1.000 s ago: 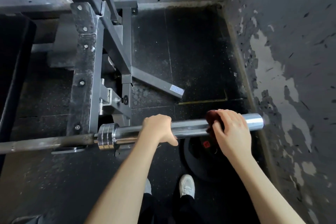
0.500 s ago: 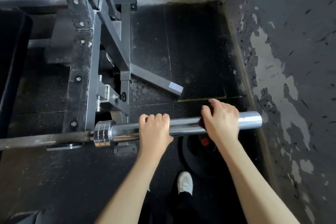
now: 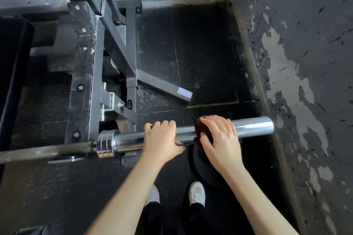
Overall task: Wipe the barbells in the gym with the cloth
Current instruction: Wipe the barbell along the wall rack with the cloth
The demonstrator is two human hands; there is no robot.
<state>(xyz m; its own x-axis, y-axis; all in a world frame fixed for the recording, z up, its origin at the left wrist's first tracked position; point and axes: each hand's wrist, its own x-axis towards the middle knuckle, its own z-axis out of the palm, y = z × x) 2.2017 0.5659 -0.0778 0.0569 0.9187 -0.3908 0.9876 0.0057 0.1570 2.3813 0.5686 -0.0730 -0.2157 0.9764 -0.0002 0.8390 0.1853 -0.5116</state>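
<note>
- The barbell (image 3: 252, 125) is lying across the middle of the frame. Its long axis is running left to right and rising a bit toward the right, with the chrome end pointing at the peeling wall (image 3: 305, 53).
- The left hand (image 3: 160, 139) is wrapping its grip round the chrome part, right of the collar (image 3: 106, 144).
- The right hand (image 3: 219, 139) is clamping a dark red cloth (image 3: 198, 126) onto the bar, fingers over the top, thumb on the near side.
- The bar's left part is passing the rack (image 3: 82, 74).
</note>
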